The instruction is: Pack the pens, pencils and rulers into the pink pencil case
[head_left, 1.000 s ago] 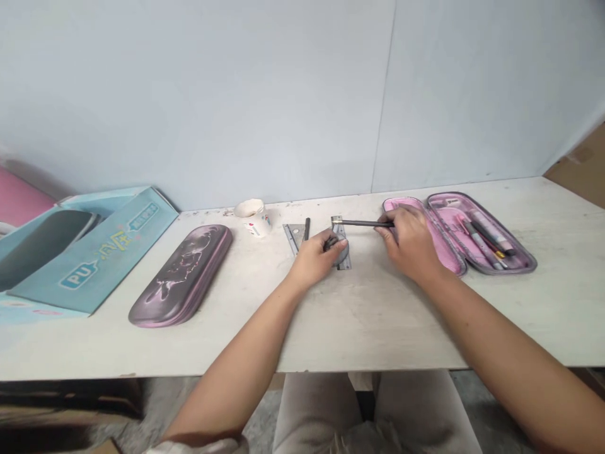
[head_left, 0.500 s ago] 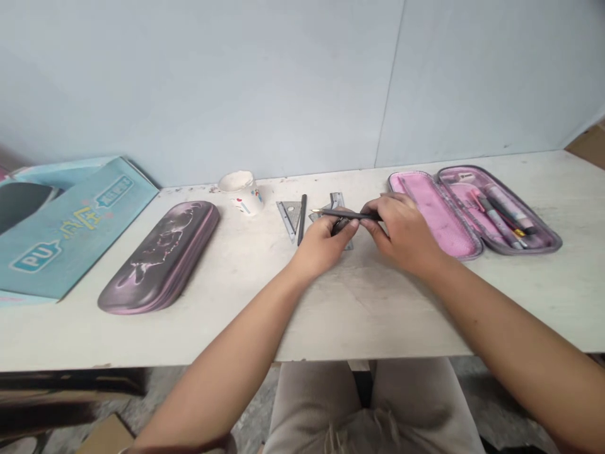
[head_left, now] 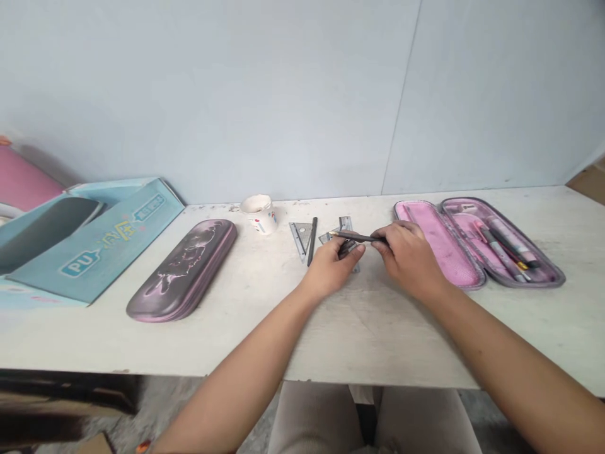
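Above the table, my right hand (head_left: 409,255) pinches the right end of a slim black pen (head_left: 362,237) with a gold-coloured tip. The pen lies nearly level and its tip points left, over the fingers of my left hand (head_left: 331,265). Those fingers are curled around something dark that is mostly hidden. Just behind the left hand lie a clear ruler piece (head_left: 345,223), a clear set square (head_left: 300,238) and a thin black stick-like pen (head_left: 312,241). Right of my right hand, a pink-lined pencil case (head_left: 477,277) lies open with several pens (head_left: 503,249) inside.
A closed dark pencil case (head_left: 182,268) with a pink outline drawing lies on the left. Behind it stands a white paper cup (head_left: 259,215). A light-blue box (head_left: 94,258) occupies the far left of the white table (head_left: 246,340), and a pale wall (head_left: 283,94) rises behind.
The camera view has shifted, so the table things sit lower and further right. My right hand has drawn slightly away from my left, still pinching the pen.
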The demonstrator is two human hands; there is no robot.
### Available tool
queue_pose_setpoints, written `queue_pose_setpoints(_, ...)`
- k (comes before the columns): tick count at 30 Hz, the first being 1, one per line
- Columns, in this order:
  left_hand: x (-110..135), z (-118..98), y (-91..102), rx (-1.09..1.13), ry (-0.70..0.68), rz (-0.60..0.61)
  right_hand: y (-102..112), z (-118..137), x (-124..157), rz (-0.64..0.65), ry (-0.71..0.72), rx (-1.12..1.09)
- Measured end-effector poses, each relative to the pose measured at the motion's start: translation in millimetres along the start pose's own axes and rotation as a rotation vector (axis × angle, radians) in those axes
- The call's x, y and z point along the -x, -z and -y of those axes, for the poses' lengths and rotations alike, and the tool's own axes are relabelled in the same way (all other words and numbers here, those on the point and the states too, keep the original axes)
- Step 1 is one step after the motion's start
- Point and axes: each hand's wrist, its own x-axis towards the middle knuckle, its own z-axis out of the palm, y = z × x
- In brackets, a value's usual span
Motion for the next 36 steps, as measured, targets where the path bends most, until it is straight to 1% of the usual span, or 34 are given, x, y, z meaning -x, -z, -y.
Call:
queue_pose_setpoints(2,0,0,0.5,-0.041,0.009,-0.022,-1,-2,1,0.019,-0.008,0.033)
queue_pose_setpoints(4,0,0,1.4,-0.057,-0.009,-0.054,0,-4,1,0.010,-0.029,0.067)
queue_pose_setpoints(9,-2,2,5.2,-0.114,-0.082,-0.125,12,-12,0,-0.095,-0.091,0.154)
queue_pose_setpoints(12,-4,5,7.0,-0.186,-0.102,-0.121,17,-17,0,-0.120,-0.083,0.193)
queue_pose_setpoints(15,-6,10,7.4,-0.285,-0.140,-0.110,17,-17,1,-0.105,-0.049,0.223)
queue_pose_setpoints(18,-6,15,6.5,-0.502,-0.201,-0.083,14,-13,1,-0.077,0.009,0.235)
queue_pose_setpoints(21,-6,16,6.2,-0.695,-0.280,-0.057,8,-2,-1,-0.041,0.081,0.204)
queue_pose_setpoints(24,-6,16,7.3,-0.786,-0.328,-0.080,3,8,-4,-0.032,0.075,0.166)
queue_pose_setpoints(27,-8,11,6.8,-0.826,-0.349,-0.108,4,11,-6,-0.006,0.037,0.150)
queue_pose_setpoints(29,-10,4,3.2,-0.830,-0.390,-0.152,9,6,-6,0.028,0.014,0.147)
queue_pose_setpoints(31,-13,-6,-4.2,-0.805,-0.456,-0.230,19,-5,-3,0.055,-0.021,0.150)
queue_pose_setpoints(33,-16,-18,-16.6,-0.750,-0.507,-0.302,33,-22,4,0.034,-0.107,0.158)
queue_pose_setpoints(34,-18,-24,-24.8,-0.721,-0.521,-0.310,40,-32,9,0.002,-0.170,0.168)
queue_pose_setpoints(36,-22,-36,-45.0,-0.676,-0.542,-0.255,55,-53,21,-0.073,-0.308,0.212)
